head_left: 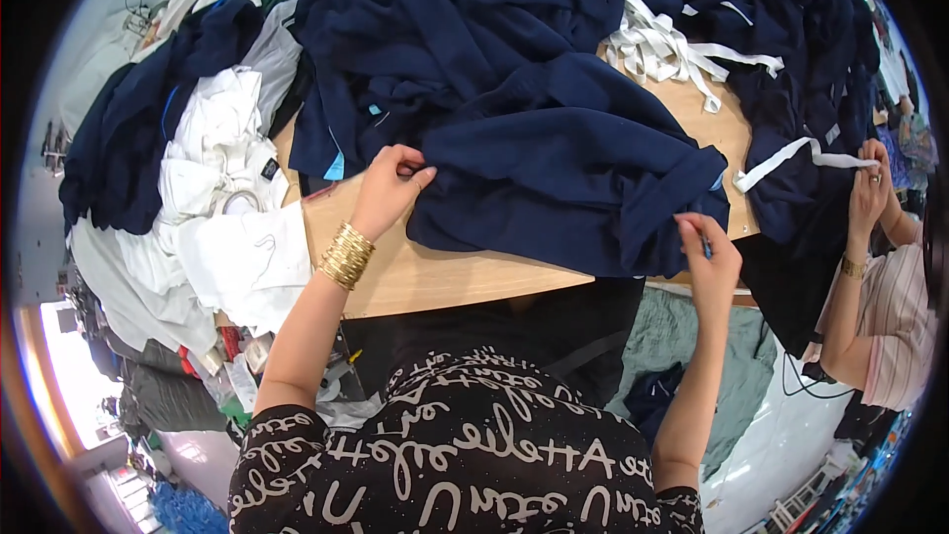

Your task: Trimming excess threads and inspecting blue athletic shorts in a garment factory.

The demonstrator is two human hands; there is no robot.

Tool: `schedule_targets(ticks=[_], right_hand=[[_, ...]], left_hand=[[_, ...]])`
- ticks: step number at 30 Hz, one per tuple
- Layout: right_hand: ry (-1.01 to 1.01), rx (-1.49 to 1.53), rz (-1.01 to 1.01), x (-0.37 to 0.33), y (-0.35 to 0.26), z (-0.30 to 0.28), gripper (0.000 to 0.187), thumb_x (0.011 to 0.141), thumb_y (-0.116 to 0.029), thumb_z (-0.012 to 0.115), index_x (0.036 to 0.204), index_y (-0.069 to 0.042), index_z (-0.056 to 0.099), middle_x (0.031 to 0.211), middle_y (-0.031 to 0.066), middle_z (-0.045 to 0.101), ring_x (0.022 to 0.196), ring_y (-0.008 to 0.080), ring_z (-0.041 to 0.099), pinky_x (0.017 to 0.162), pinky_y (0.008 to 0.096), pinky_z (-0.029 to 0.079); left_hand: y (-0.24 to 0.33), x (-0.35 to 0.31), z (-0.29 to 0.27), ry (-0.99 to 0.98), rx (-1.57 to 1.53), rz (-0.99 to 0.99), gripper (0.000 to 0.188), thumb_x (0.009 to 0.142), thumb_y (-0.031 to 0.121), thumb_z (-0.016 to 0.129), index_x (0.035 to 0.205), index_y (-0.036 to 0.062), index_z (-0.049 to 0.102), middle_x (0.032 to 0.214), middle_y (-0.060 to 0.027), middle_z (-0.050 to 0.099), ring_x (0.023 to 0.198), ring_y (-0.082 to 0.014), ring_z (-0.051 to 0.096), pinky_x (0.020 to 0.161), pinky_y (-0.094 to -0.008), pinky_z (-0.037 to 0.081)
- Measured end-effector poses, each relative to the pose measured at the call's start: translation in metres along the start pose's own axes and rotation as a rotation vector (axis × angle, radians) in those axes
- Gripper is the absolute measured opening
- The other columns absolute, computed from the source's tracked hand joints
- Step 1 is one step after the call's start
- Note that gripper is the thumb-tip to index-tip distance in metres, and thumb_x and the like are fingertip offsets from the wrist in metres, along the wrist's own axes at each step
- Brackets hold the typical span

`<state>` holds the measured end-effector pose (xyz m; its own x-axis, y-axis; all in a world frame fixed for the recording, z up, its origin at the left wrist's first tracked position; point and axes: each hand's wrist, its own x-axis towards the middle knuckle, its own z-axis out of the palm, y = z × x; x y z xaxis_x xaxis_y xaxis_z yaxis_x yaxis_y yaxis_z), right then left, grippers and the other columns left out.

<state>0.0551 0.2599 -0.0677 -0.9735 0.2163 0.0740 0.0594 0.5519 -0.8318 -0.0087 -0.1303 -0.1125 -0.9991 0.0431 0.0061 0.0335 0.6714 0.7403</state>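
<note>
The navy garment [539,193] is spread on the wooden table [465,285], its left edge pinched by the left hand [391,188]; its right end is touched by the right hand [716,259], in which a small blue object [706,245], possibly a tool, is clasped

white garments [201,183] lie heaped at left; white tape [647,44] sits tangled upper right.
</note>
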Motion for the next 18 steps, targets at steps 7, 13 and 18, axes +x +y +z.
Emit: schedule_targets(ticks=[7, 13, 18], right_hand=[[-0.152, 0.224, -0.054, -0.003, -0.066, 0.065, 0.01, 0.08, -0.009, 0.063, 0.088, -0.003, 0.064, 0.072, 0.0003, 0.056, 0.067, 0.0041, 0.048, 0.061, 0.0175, 0.039], [-0.178, 0.096, 0.029, -0.001, -0.06, 0.082, 0.022, 0.077, -0.016, 0.068, 0.094, -0.005, 0.062, 0.068, 0.0032, 0.056, 0.064, 0.0094, 0.05, 0.059, 0.0226, 0.041], [0.018, -0.04, 0.063, -0.004, -0.031, 0.062, 0.022, 0.077, -0.014, 0.067, 0.094, -0.004, 0.059, 0.073, 0.0039, 0.057, 0.066, 0.0108, 0.051, 0.061, 0.0233, 0.04]], left_hand=[[0.063, -0.035, 0.037, 0.157, -0.109, 0.333, 0.012, 0.076, 0.01, 0.062, 0.081, 0.0051, 0.053, 0.103, -0.0118, 0.052, 0.098, -0.0286, 0.049, 0.083, -0.0347, 0.041], [0.084, -0.087, 0.067, -0.297, -0.083, 0.556, 0.016, 0.073, 0.012, 0.065, 0.083, 0.0108, 0.053, 0.113, -0.0047, 0.052, 0.105, -0.0224, 0.049, 0.096, -0.0417, 0.032], [0.058, -0.067, 0.033, -0.036, -0.147, 0.369, 0.015, 0.075, 0.007, 0.062, 0.089, 0.0075, 0.058, 0.099, -0.0084, 0.06, 0.094, -0.0269, 0.055, 0.083, -0.0353, 0.041]])
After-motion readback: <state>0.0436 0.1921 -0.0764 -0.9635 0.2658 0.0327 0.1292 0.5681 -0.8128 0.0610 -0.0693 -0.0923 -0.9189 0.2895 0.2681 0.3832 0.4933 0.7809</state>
